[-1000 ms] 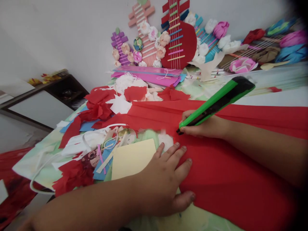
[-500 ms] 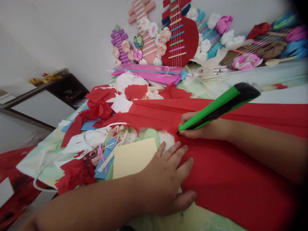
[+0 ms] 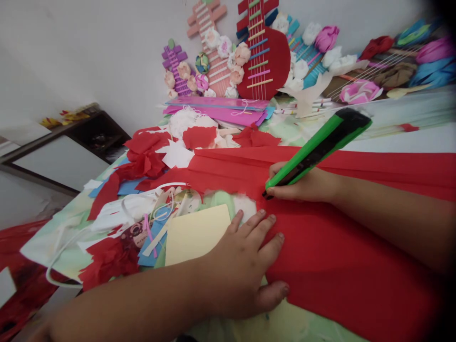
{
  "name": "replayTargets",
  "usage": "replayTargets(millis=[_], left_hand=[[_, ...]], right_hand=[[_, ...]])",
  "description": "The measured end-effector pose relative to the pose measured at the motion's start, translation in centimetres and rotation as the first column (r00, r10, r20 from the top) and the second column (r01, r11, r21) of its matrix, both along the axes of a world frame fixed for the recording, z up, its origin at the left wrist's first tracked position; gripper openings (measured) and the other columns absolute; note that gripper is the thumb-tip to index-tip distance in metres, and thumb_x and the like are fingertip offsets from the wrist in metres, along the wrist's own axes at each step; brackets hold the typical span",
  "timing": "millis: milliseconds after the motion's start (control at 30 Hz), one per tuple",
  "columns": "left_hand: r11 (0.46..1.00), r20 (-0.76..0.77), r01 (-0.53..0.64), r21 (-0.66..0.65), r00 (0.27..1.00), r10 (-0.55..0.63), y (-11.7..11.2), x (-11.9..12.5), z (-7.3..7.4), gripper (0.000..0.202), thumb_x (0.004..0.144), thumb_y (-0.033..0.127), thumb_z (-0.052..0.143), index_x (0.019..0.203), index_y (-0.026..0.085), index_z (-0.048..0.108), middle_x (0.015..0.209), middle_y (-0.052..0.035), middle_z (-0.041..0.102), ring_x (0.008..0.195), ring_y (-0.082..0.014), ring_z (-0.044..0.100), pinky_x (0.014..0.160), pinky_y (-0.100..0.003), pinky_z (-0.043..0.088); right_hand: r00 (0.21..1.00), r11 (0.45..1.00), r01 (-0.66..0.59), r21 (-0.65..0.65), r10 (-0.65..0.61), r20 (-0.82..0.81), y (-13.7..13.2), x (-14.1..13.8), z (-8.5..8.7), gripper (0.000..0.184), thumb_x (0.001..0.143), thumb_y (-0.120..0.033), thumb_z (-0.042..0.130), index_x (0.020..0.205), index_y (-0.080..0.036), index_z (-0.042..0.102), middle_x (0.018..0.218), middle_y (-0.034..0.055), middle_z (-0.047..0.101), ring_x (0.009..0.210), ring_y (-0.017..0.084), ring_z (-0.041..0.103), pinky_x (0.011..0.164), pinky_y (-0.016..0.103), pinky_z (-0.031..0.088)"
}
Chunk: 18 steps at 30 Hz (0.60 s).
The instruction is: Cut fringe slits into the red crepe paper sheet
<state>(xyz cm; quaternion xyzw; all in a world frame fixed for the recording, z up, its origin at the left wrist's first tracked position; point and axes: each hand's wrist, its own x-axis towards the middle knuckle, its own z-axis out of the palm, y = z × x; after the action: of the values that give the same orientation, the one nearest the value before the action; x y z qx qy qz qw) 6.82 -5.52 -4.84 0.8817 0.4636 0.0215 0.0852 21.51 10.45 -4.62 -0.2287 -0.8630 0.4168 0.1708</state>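
A large red paper sheet [image 3: 338, 256] lies across the table in front of me. My left hand [image 3: 245, 266] rests flat on its left edge, fingers spread, pressing it down. My right hand [image 3: 306, 185] grips a green utility knife [image 3: 317, 147] like a pen, its tip touching the red paper near the sheet's left end. A pale yellow card [image 3: 195, 232] lies just left of my left hand.
Red, white and blue paper scraps [image 3: 142, 156] and white strings litter the left of the table. Paper guitars with paper flowers [image 3: 263, 57] lean against the white wall at the back, with pink strips [image 3: 221, 109] in front. A dark shelf [image 3: 92, 133] stands at left.
The knife's rear end swung a little right, then back left, while its tip stayed at nearly the same spot on the red paper. My left hand has not moved.
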Motion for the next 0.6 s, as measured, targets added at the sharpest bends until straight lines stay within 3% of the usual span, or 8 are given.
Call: replayTargets(millis=[333, 600], left_hand=[[1.000, 0.005, 0.005, 0.004, 1.000, -0.005, -0.07, -0.10, -0.20, 0.061, 0.081, 0.052, 0.040, 0.127, 0.011, 0.040, 0.133, -0.0225, 0.033, 0.125, -0.0363, 0.026, 0.096, -0.060, 0.019], [1.000, 0.013, 0.005, 0.010, 1.000, -0.006, -0.03, -0.12, -0.21, 0.061, 0.081, 0.052, 0.040, 0.127, 0.011, 0.039, 0.134, -0.0226, 0.033, 0.124, -0.0366, 0.026, 0.097, -0.060, 0.018]], right_hand=[[0.999, 0.999, 0.029, -0.042, -0.030, -0.034, -0.20, 0.09, 0.11, 0.019, 0.070, -0.032, 0.055, 0.062, -0.017, 0.044, 0.059, -0.0025, 0.051, 0.055, 0.008, 0.049, 0.050, 0.020, 0.038], [0.997, 0.998, -0.067, 0.002, 0.067, 0.028, -0.10, 0.16, -0.14, 0.021, 0.071, -0.034, 0.053, 0.065, -0.017, 0.043, 0.062, -0.0004, 0.053, 0.058, 0.009, 0.050, 0.053, 0.021, 0.041]])
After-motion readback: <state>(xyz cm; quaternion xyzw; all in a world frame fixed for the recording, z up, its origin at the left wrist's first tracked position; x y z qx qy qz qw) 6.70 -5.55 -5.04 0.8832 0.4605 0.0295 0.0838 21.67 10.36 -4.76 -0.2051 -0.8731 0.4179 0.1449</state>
